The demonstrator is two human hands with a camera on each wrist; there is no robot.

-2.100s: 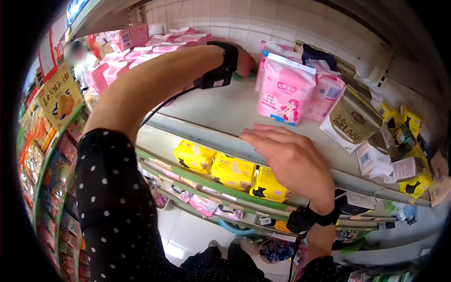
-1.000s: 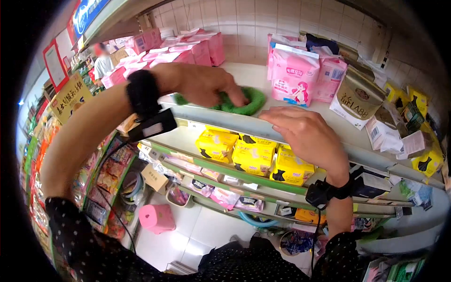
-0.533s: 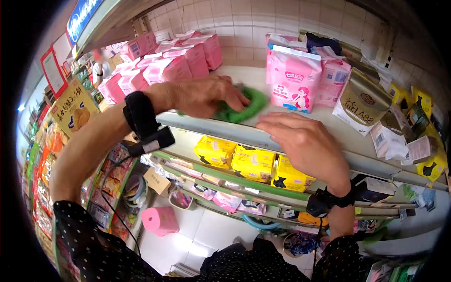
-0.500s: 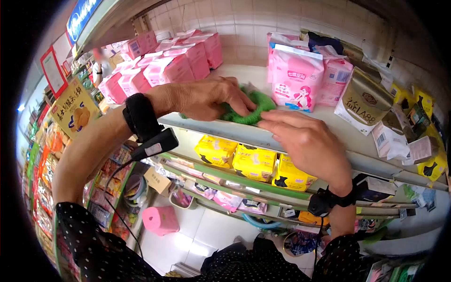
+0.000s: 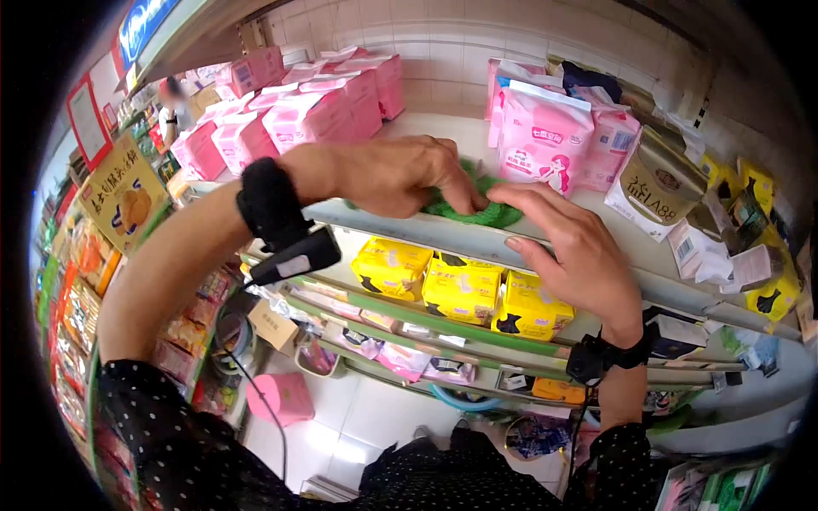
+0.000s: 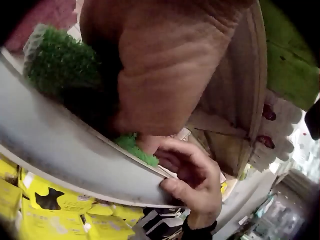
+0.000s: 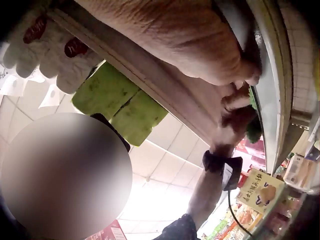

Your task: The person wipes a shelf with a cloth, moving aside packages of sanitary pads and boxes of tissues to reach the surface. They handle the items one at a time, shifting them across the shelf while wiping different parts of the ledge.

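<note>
Along the front of the top shelf, my left hand (image 5: 400,175) grips a green cloth (image 5: 494,215) with its fingers bent down into it. Part of the cloth sticks out past that hand in the left wrist view, a rough green bundle (image 6: 60,60); the palm hides the rest. My right hand (image 5: 575,243) is at the shelf's front lip, its fingertips at the right end of the cloth and close to the left fingers. Its thumb stands apart from the fingers, against the lip. Behind the hands stands a pink pack of sanitary pads (image 5: 541,128).
Many pink packs (image 5: 311,119) fill the left of the top shelf (image 5: 426,126). A gold box (image 5: 669,175) and small cartons stand at right. Yellow packs (image 5: 460,288) line the shelf below. A pink stool (image 5: 281,397) stands on the floor; a person (image 5: 175,115) is far left.
My left hand came from the back of the shelf to its front edge, then slid right with the cloth toward my right hand. The right fingers moved onto the cloth's end, thumb spreading away.
</note>
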